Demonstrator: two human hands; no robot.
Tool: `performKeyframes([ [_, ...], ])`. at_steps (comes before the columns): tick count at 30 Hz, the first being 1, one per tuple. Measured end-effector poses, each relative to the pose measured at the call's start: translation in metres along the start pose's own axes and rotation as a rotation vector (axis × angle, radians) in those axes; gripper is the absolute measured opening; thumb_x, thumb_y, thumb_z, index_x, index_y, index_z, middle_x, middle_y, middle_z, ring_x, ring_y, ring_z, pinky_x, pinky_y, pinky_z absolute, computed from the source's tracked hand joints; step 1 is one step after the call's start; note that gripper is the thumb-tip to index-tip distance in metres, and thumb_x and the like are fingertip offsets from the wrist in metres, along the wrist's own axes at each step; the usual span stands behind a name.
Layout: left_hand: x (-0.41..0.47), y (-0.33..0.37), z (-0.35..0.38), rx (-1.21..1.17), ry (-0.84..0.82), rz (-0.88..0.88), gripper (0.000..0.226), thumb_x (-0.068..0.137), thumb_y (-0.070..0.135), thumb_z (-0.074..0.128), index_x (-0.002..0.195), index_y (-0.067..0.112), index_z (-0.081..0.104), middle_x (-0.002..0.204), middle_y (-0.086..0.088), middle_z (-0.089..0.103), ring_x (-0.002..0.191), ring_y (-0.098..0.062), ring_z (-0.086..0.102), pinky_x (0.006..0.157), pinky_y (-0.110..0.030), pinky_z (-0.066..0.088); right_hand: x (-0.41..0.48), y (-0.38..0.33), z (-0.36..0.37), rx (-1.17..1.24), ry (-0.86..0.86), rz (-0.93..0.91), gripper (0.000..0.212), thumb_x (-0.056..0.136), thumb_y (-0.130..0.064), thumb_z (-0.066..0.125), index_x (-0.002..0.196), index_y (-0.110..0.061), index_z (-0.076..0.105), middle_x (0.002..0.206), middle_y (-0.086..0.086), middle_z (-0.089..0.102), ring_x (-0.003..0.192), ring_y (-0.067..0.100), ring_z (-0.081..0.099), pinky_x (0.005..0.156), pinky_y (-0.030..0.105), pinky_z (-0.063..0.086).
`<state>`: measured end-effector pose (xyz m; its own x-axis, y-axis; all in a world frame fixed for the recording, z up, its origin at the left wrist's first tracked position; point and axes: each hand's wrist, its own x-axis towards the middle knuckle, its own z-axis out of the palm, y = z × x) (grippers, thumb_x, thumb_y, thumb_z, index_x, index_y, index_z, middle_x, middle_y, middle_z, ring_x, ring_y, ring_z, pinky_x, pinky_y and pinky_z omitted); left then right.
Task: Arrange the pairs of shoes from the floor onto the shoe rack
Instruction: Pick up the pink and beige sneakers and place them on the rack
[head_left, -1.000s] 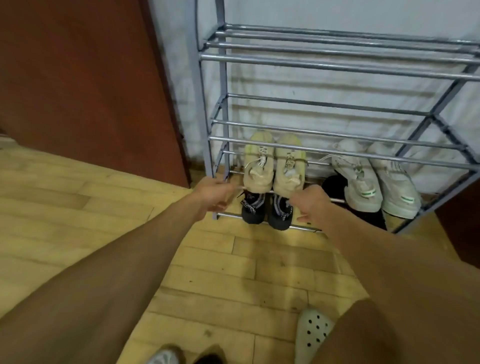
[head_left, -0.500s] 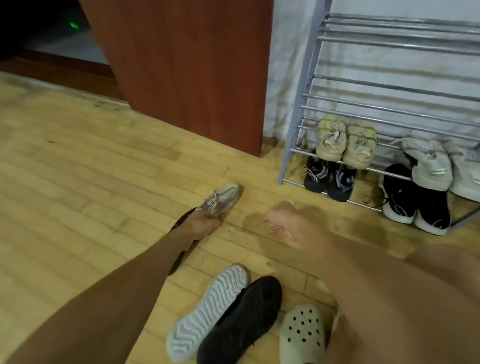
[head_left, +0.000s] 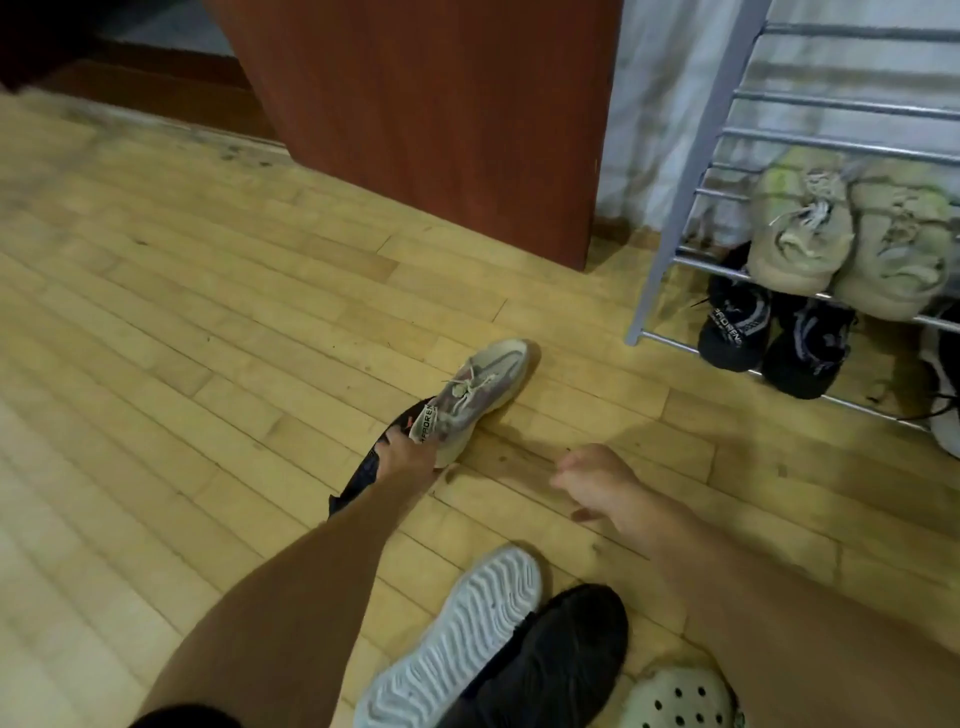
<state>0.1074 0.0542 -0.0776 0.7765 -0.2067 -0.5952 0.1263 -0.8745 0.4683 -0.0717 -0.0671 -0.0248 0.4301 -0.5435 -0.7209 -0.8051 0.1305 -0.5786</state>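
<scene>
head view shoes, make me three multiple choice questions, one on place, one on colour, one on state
1. Where is the grey sneaker? A on a chair B on the floor C in a box
2. What colour is the pair above the black pair on the shoe rack? A red B beige C blue
3. The right hand is: A empty B gripping a clog C pressing a wall
Answers: B, it lies there, gripped by the left hand; B, the beige pair sits there; A, it holds nothing.
</scene>
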Motion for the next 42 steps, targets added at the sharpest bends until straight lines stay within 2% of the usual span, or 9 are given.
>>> performKeyframes([
  [6,0.108,-0.005,0.034,-0.19,0.065,-0.259,0.083,0.069,0.05,0.068,0.134,0.006,0.043,0.132,-0.02,0.049,0.115,-0.039,0.052,0.09,-0.053,0.051,0.034,0.006,-0.019,0.023,-0.028,-0.063,0.034,0.09,-0.017,0.059,0.123,-0.011,0.059,0.109,0.005,0.063,0.097,0.022,0.063,0.079,0.033,0.058],
  [11,0.055,0.019,0.027,-0.175,0.199,-0.239,0.06,0.084,0.035,0.067,0.127,0.0,0.044,0.121,-0.02,0.057,0.108,-0.037,0.06,0.086,-0.044,0.055,0.045,0.02,-0.04,0.083,0.013,0.005,0.032,0.094,-0.006,0.052,0.124,-0.011,0.062,0.113,0.008,0.063,0.091,0.02,0.063,0.078,0.03,0.058],
  [18,-0.009,0.027,0.019,-0.33,-0.126,-0.213,0.044,0.082,0.018,0.073,0.118,0.0,0.053,0.091,-0.015,0.061,0.079,-0.025,0.061,0.052,-0.029,0.049,0.007,0.005,-0.035,0.088,0.008,0.005,0.019,0.092,-0.01,0.057,0.109,-0.01,0.066,0.11,0.013,0.065,0.102,0.027,0.064,0.081,0.034,0.058],
  [21,-0.056,0.027,0.01,-0.402,-0.285,-0.211,0.031,0.081,0.01,0.074,0.104,-0.001,0.056,0.08,-0.013,0.057,0.068,-0.021,0.055,0.052,-0.032,0.048,-0.022,-0.012,-0.034,0.0,0.029,-0.045,0.021,0.092,-0.017,0.056,0.111,-0.013,0.064,0.111,0.011,0.064,0.099,0.028,0.064,0.086,0.041,0.058],
  [26,-0.134,0.05,-0.004,-0.486,-0.431,-0.038,0.013,0.083,0.007,0.071,0.084,0.004,0.059,0.086,-0.01,0.06,0.073,-0.017,0.056,0.052,-0.031,0.051,-0.09,-0.021,-0.056,-0.075,0.114,-0.04,0.047,0.094,-0.035,0.054,0.133,-0.011,0.047,0.127,0.012,0.057,0.104,0.029,0.062,0.085,0.039,0.057],
  [29,-0.186,0.084,-0.013,-0.531,-0.478,0.121,0.011,0.084,0.005,0.069,0.079,0.005,0.06,0.083,-0.01,0.059,0.074,-0.017,0.056,0.056,-0.029,0.053,-0.135,-0.013,-0.082,0.157,0.089,-0.064,0.066,0.091,-0.047,0.057,0.143,-0.011,0.038,0.136,0.013,0.052,0.109,0.029,0.06,0.08,0.035,0.057],
  [35,-0.285,0.146,-0.026,-0.447,-0.59,0.45,0.005,0.081,0.001,0.068,0.084,0.005,0.067,0.078,-0.009,0.063,0.072,-0.019,0.059,0.067,-0.033,0.056,-0.207,-0.005,-0.153,0.464,0.282,-0.334,0.034,0.087,-0.013,0.068,0.12,-0.005,0.061,0.108,0.009,0.068,0.092,0.023,0.067,0.071,0.032,0.058],
  [38,-0.328,0.172,-0.023,-0.328,-0.585,0.567,0.024,0.078,0.004,0.07,0.101,-0.002,0.066,0.076,-0.01,0.064,0.07,-0.026,0.063,0.071,-0.037,0.058,-0.24,0.007,-0.192,0.57,0.309,-0.379,0.023,0.084,0.002,0.067,0.107,-0.001,0.065,0.089,0.006,0.071,0.078,0.018,0.068,0.06,0.025,0.06],
  [42,-0.374,0.203,-0.006,-0.132,-0.57,0.743,0.036,0.078,0.024,0.075,0.109,0.011,0.063,0.091,-0.004,0.07,0.078,-0.02,0.065,0.071,-0.034,0.056,-0.271,0.036,-0.242,0.499,0.383,-0.415,0.032,0.082,0.001,0.07,0.113,0.001,0.063,0.103,0.011,0.072,0.085,0.023,0.071,0.069,0.03,0.061],
])
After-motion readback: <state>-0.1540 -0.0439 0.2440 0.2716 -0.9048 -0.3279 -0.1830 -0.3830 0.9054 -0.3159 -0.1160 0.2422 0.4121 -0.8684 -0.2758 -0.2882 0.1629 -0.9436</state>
